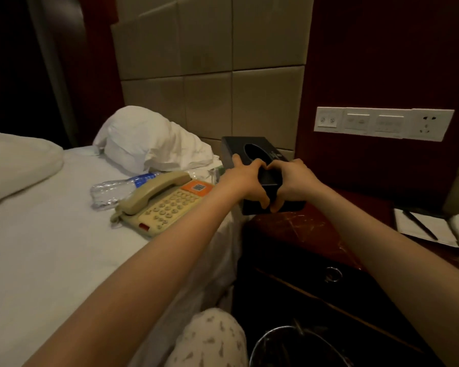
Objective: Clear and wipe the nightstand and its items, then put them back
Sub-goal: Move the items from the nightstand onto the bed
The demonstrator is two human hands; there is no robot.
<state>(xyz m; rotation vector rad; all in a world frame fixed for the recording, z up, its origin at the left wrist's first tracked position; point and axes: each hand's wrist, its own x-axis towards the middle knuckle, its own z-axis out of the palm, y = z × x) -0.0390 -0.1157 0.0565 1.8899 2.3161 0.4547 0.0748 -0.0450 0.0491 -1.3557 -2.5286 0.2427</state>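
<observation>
Bed (51, 234): white sheet, serving as the holding place for cleared items.
Water bottle (112, 189): lay on its side on the bed, just behind the telephone.
Telephone (164, 205): sat on the bed near the mattress edge, beside the left forearm. A sweep of that arm could likely nudge it off.
Left hand (245, 178): fingers curled over the tissue box's near end, thumb down its front.
Tissue box (260, 154): black, at the nightstand's back left, against the bed. Whether it was lifted could not be told. Gripped at one end only, its far end might dip and strike something.
Right hand (294, 181): clamped on the same end, touching the left.
Nightstand (302, 229): scratched red top.
Notepad (424, 226): at the right, pen on it, not yet cleared.
</observation>
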